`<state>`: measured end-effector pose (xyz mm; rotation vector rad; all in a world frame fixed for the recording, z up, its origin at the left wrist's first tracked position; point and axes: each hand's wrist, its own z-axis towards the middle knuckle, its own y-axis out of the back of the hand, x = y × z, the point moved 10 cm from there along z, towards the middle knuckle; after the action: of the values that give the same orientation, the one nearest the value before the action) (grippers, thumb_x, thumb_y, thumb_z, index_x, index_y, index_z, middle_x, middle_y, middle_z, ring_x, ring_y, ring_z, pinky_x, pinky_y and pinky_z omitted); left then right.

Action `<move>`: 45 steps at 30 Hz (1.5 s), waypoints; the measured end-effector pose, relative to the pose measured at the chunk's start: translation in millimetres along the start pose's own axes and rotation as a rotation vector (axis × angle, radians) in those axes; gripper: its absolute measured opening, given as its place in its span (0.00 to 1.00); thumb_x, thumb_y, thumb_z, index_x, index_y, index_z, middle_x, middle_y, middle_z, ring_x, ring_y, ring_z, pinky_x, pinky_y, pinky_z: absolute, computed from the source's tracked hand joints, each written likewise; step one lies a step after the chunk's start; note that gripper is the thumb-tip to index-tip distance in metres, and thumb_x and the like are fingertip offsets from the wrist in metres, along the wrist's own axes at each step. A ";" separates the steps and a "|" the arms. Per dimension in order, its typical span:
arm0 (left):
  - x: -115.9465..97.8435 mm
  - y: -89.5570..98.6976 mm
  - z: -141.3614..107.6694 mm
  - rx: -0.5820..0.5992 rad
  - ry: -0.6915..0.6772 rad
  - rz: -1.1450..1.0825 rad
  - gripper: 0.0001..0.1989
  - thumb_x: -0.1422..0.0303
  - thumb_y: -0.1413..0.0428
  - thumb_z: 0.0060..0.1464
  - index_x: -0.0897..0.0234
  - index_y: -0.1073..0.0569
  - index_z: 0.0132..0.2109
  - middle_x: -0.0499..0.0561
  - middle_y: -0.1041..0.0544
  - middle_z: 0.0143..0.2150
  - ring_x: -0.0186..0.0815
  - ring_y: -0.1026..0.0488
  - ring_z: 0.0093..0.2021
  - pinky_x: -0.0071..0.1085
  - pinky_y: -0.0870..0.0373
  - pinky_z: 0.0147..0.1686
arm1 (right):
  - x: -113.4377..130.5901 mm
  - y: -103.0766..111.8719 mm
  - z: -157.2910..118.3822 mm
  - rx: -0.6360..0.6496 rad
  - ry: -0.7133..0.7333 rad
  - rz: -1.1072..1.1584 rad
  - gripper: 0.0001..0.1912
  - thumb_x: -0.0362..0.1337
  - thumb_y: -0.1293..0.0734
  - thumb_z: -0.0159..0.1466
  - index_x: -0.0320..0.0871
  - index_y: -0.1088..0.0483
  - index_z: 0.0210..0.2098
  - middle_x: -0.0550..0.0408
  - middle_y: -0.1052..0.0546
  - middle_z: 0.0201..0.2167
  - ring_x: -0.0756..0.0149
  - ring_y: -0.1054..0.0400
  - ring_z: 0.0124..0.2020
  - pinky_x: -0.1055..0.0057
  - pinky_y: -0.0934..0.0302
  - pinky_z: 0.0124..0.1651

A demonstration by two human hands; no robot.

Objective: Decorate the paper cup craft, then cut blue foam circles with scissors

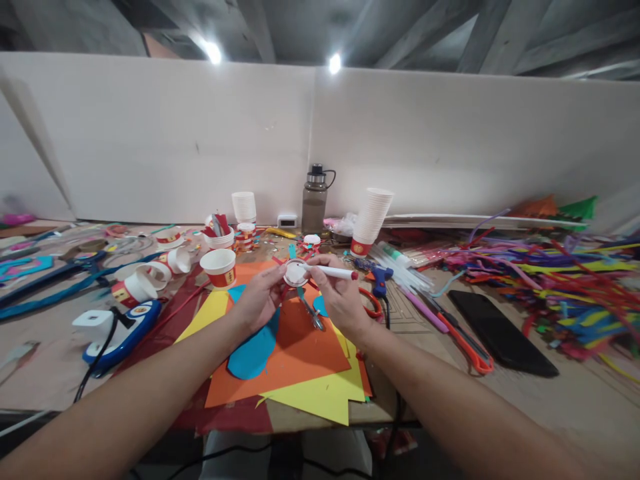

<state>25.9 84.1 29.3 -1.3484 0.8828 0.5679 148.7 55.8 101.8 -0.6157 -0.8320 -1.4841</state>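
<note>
Between my hands is a small round white-faced craft piece point(297, 273) with coloured strips sticking out around it. My left hand point(263, 295) pinches its left edge. A white marker with a red end point(333, 272) is held in my right hand point(339, 297), its tip at the white face, where a dark mark shows. Below the hands lie orange paper point(300, 360), a blue paper shape point(253, 353) and yellow paper point(320, 400). Scissors point(316, 320) rest on the orange paper, their handles partly hidden.
Paper cups point(219, 267) stand and lie at the left, near a blue power strip point(125, 340). A bottle point(314, 207) and a cup stack point(371, 217) stand behind. To the right are a glue gun point(381, 280), a black phone point(500, 332) and coloured pipe cleaners point(575, 280).
</note>
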 end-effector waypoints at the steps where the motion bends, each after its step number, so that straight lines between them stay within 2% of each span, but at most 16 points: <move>1: 0.4 -0.1 0.2 0.002 -0.002 0.003 0.11 0.70 0.45 0.57 0.70 0.22 0.44 0.59 0.19 0.40 0.37 0.22 0.39 0.31 0.23 0.39 | -1.1 -0.3 0.3 0.000 -0.002 0.002 0.08 0.42 0.38 0.66 0.45 0.32 0.39 0.55 0.27 0.34 0.67 0.32 0.37 0.70 0.38 0.42; 6: 4.1 7.9 2.7 -0.042 0.018 0.032 0.10 0.71 0.47 0.58 0.70 0.22 0.42 0.58 0.19 0.38 0.35 0.22 0.35 0.29 0.23 0.37 | -5.4 -3.3 0.3 0.027 -0.002 -0.011 0.08 0.42 0.38 0.66 0.45 0.33 0.39 0.55 0.27 0.33 0.66 0.32 0.36 0.69 0.37 0.41; 10: 1.8 10.6 6.5 -0.014 0.011 0.069 0.11 0.71 0.47 0.58 0.71 0.22 0.42 0.58 0.19 0.35 0.34 0.23 0.32 0.30 0.23 0.36 | -5.2 -7.3 -0.1 0.060 0.005 -0.056 0.09 0.44 0.38 0.65 0.45 0.33 0.39 0.56 0.27 0.31 0.66 0.32 0.35 0.69 0.38 0.39; 14: 0.3 8.1 7.9 0.037 0.018 0.111 0.11 0.71 0.47 0.58 0.71 0.22 0.43 0.59 0.19 0.35 0.35 0.23 0.31 0.30 0.23 0.34 | -1.9 -6.5 0.7 0.049 0.021 -0.074 0.09 0.44 0.38 0.65 0.45 0.34 0.37 0.57 0.28 0.29 0.67 0.33 0.33 0.69 0.39 0.38; 19: -0.6 7.2 9.2 0.070 0.006 0.106 0.10 0.72 0.46 0.57 0.71 0.23 0.44 0.59 0.19 0.38 0.35 0.22 0.33 0.29 0.24 0.34 | -1.2 -3.5 2.2 0.033 0.032 -0.041 0.09 0.43 0.39 0.65 0.45 0.34 0.38 0.55 0.27 0.33 0.67 0.33 0.35 0.70 0.38 0.39; 25: -1.9 11.9 12.6 0.068 -0.017 0.115 0.11 0.72 0.45 0.56 0.72 0.23 0.44 0.60 0.19 0.39 0.36 0.22 0.34 0.28 0.24 0.32 | -1.7 -5.9 2.9 0.045 0.038 -0.024 0.09 0.44 0.38 0.64 0.45 0.34 0.38 0.57 0.28 0.31 0.67 0.33 0.34 0.70 0.38 0.38; 31: -7.1 7.5 11.7 0.080 -0.044 0.088 0.12 0.73 0.46 0.56 0.72 0.24 0.46 0.60 0.19 0.41 0.35 0.22 0.36 0.28 0.24 0.36 | 1.8 -2.5 4.1 0.015 0.048 0.031 0.09 0.45 0.38 0.64 0.46 0.35 0.38 0.56 0.27 0.32 0.67 0.32 0.36 0.70 0.36 0.41; 39: -9.1 -0.3 7.4 0.105 -0.057 0.064 0.08 0.74 0.46 0.56 0.73 0.23 0.39 0.59 0.19 0.38 0.34 0.23 0.33 0.26 0.25 0.32 | -2.1 -1.3 4.6 0.024 0.058 -0.021 0.10 0.45 0.38 0.64 0.45 0.34 0.38 0.56 0.28 0.30 0.67 0.32 0.35 0.70 0.36 0.39; 45: -7.8 -1.0 7.5 0.092 -0.074 0.055 0.08 0.74 0.46 0.57 0.72 0.23 0.39 0.58 0.20 0.36 0.33 0.23 0.33 0.28 0.25 0.38 | 1.5 2.2 5.0 0.005 0.080 -0.053 0.09 0.44 0.37 0.64 0.45 0.33 0.37 0.55 0.28 0.32 0.66 0.33 0.35 0.70 0.38 0.39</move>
<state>23.8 92.3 36.0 -1.2160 0.8772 0.6088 150.3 59.0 106.2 -0.5299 -0.7952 -1.5445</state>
